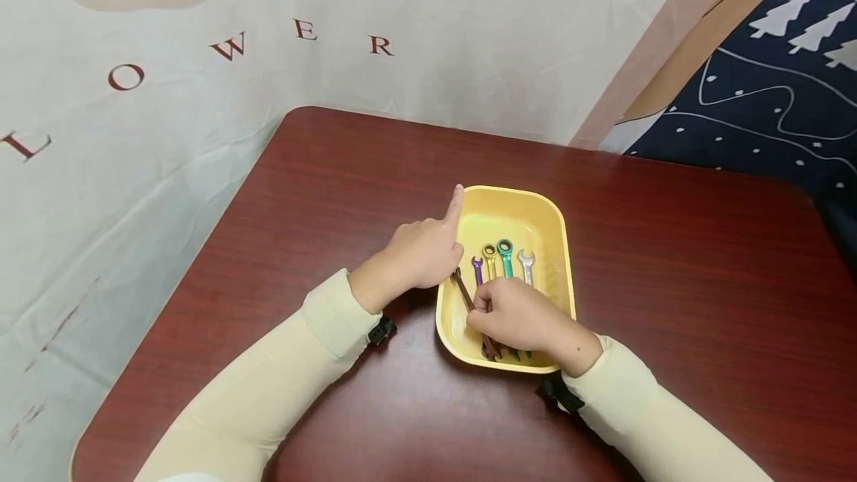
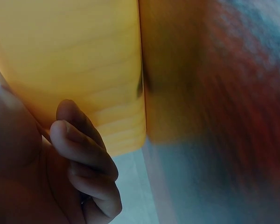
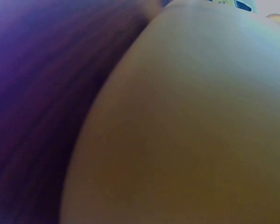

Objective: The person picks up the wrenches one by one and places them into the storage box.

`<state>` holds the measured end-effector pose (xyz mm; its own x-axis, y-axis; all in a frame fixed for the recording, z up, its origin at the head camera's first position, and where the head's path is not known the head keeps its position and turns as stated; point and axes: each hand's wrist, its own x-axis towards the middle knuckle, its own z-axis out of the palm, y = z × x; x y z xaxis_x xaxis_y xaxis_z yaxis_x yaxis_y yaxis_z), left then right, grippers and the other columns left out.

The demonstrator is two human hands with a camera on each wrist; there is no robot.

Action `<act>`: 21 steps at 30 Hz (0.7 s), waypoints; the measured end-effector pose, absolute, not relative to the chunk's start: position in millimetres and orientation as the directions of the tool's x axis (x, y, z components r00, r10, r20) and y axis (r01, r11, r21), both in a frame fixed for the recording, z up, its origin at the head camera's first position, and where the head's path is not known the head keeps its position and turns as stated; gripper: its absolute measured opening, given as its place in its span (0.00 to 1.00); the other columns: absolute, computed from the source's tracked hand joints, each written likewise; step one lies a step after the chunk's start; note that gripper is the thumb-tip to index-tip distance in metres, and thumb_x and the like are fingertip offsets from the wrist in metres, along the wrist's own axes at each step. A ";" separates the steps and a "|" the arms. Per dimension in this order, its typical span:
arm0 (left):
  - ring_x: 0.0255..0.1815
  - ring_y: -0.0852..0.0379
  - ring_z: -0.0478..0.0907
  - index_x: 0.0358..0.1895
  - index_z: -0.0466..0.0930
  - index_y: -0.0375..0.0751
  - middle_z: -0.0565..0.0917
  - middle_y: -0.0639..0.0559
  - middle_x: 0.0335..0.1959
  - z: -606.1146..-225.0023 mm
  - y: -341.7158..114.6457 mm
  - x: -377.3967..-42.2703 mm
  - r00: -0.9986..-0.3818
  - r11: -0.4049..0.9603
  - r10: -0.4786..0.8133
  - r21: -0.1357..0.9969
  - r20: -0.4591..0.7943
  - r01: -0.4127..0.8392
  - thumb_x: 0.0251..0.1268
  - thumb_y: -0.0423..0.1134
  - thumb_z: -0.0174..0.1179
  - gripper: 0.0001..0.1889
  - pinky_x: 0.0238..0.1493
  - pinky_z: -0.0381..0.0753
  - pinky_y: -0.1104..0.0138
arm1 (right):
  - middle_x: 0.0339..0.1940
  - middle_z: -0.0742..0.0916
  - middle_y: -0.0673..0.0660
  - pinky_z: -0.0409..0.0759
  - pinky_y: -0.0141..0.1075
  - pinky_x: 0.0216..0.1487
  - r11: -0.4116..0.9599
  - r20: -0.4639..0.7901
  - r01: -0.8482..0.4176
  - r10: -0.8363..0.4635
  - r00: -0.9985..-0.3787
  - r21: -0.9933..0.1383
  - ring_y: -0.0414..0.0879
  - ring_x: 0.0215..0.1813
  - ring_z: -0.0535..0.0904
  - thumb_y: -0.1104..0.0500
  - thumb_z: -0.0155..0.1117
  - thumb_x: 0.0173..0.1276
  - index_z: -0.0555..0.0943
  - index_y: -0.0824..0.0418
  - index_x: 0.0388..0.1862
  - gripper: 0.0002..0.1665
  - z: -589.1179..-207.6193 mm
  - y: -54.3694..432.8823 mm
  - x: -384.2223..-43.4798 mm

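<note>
A yellow plastic bin [image 1: 567,274] holds several small wrenches. My left hand [image 1: 425,251] grips its left rim, thumb on the inner side and index finger pointing along the edge. In the left wrist view, the other fingers [image 2: 86,144] curl against the bin's outer wall. Inside, my right hand [image 1: 518,312] pinches a brown wrench [image 1: 463,290] that lies slanted at the left. Beside it stand in a row a purple wrench [image 1: 477,269], a gold ratchet wrench [image 1: 490,257], a teal ratchet wrench [image 1: 506,259] and a silver wrench [image 1: 527,262]. The right hand hides their lower parts.
The bin stands on a dark red wooden table [image 1: 669,259]. Behind the table hang a pale printed cloth [image 1: 469,43] with letters and a dark blue cloth [image 1: 756,110] with white trees. The bin's wall [image 3: 186,130] fills most of the right wrist view.
</note>
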<state>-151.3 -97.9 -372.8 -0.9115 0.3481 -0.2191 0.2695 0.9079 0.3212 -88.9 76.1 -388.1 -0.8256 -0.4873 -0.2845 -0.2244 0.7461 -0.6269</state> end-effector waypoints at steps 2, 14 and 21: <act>0.16 0.55 0.73 0.79 0.16 0.46 0.79 0.51 0.18 -372.4 -97.9 -151.1 -0.911 0.909 0.346 0.320 -0.225 0.266 0.75 0.47 0.45 0.47 0.21 0.70 0.60 | 0.07 0.81 0.45 0.75 0.36 0.21 0.737 -0.289 -0.222 -0.497 -0.819 -0.638 0.38 0.11 0.76 0.60 0.56 0.61 0.77 0.54 0.15 0.14 -388.1 76.0 -89.1; 0.16 0.55 0.72 0.79 0.17 0.46 0.79 0.51 0.18 -370.6 -98.1 -151.1 -0.910 0.909 0.345 0.322 -0.231 0.263 0.76 0.46 0.45 0.46 0.20 0.69 0.61 | 0.11 0.82 0.48 0.77 0.36 0.18 0.687 -0.260 -0.247 -0.546 -0.796 -0.684 0.38 0.10 0.75 0.62 0.56 0.68 0.80 0.56 0.20 0.16 -389.8 75.7 -90.5; 0.16 0.55 0.73 0.79 0.16 0.46 0.79 0.51 0.18 -370.8 -97.5 -151.3 -0.909 0.908 0.346 0.326 -0.233 0.262 0.76 0.47 0.44 0.47 0.21 0.70 0.61 | 0.11 0.81 0.50 0.77 0.36 0.18 0.676 -0.265 -0.231 -0.546 -0.794 -0.700 0.39 0.11 0.75 0.63 0.57 0.68 0.81 0.57 0.22 0.13 -389.1 75.3 -89.9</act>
